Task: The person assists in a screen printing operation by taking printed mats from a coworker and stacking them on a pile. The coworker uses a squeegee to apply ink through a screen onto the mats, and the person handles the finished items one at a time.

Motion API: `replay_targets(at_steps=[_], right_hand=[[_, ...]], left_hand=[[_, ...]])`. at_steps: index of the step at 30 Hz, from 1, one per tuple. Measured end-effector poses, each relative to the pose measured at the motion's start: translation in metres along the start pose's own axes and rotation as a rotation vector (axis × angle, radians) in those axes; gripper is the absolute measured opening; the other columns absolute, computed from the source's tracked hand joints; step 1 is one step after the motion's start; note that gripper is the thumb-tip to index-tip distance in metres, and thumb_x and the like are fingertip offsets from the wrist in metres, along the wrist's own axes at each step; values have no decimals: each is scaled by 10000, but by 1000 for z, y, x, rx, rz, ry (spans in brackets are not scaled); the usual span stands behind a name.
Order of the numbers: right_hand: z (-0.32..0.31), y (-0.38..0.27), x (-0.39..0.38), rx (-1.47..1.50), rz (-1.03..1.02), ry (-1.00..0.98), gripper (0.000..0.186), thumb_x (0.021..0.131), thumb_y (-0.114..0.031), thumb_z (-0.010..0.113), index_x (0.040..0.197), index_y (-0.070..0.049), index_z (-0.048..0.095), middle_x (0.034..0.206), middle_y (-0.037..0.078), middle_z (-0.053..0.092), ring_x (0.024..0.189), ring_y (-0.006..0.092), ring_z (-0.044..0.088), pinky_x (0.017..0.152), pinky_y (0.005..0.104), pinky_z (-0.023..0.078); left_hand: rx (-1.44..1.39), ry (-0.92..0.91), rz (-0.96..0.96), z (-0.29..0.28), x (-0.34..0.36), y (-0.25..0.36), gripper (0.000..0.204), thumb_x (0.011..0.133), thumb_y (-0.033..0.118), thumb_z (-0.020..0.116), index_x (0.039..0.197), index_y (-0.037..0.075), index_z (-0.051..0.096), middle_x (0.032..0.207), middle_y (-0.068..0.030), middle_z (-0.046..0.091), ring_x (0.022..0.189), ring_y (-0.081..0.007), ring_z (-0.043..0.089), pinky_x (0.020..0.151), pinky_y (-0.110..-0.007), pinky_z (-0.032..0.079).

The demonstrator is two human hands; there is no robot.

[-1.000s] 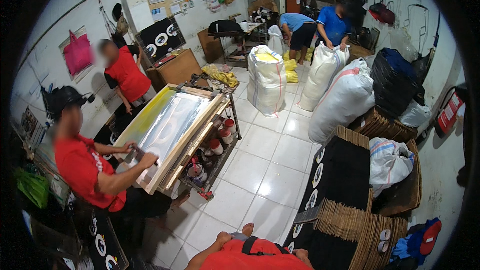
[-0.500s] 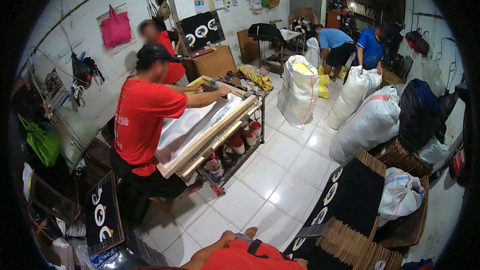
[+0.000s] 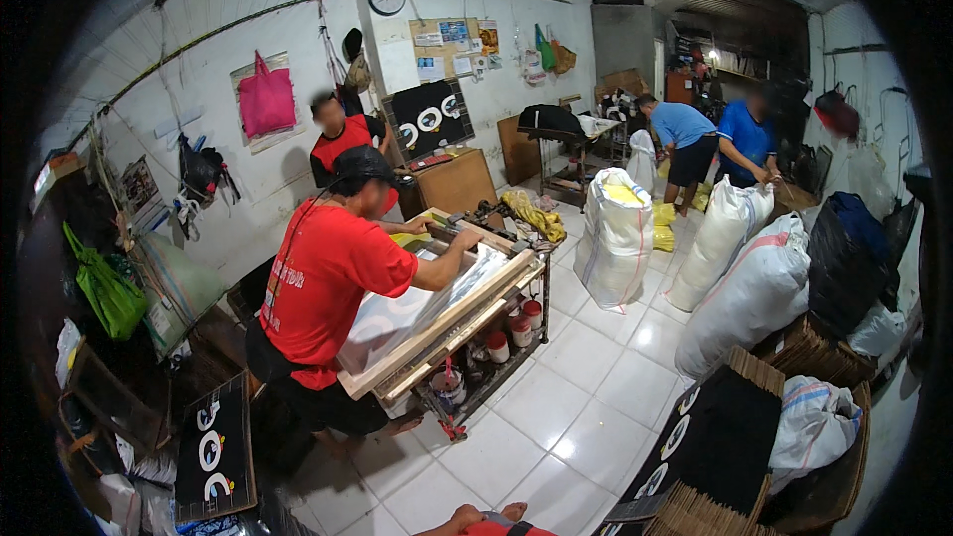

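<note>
Two hands, the wearer's own, lie outside the picture, so whether they are wide, narrow or holding anything cannot be told. Beside the wearer's foot (image 3: pixel 486 513), black printed sheets (image 3: pixel 710 437) lie stacked, apparently finished. At the table, a co-worker in red (image 3: pixel 323 288) leans on the wooden screen frame (image 3: pixel 452 313), so printing appears unfinished.
</note>
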State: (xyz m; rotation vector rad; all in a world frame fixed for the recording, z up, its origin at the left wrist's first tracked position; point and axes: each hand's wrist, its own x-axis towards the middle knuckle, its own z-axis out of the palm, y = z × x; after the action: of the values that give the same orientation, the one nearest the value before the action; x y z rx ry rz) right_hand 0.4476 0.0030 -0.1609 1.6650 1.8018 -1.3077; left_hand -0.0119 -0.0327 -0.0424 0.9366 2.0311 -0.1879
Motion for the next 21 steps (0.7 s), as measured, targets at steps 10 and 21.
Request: replay_targets(at_steps=[10,21], right_hand=[[-9,11,1,-303,26,78,285,773,-353,529,831,-131,697,843,62,673,848,217,639,741,347,473],[-1,34,23,-388,2,62,306,794,-367,497,936,-174,687,904,63,671,916,234,625,751,373,475]], left_hand=[[-122,2,-9,-10,-11,8,502,704,506,624,900,46,672,936,-158,649,885,-291,615,777,-371,477],[-154,47,-45,3,-28,10,451,715,481,639,864,57,681,924,-159,649,869,-290,618,749,-372,477]])
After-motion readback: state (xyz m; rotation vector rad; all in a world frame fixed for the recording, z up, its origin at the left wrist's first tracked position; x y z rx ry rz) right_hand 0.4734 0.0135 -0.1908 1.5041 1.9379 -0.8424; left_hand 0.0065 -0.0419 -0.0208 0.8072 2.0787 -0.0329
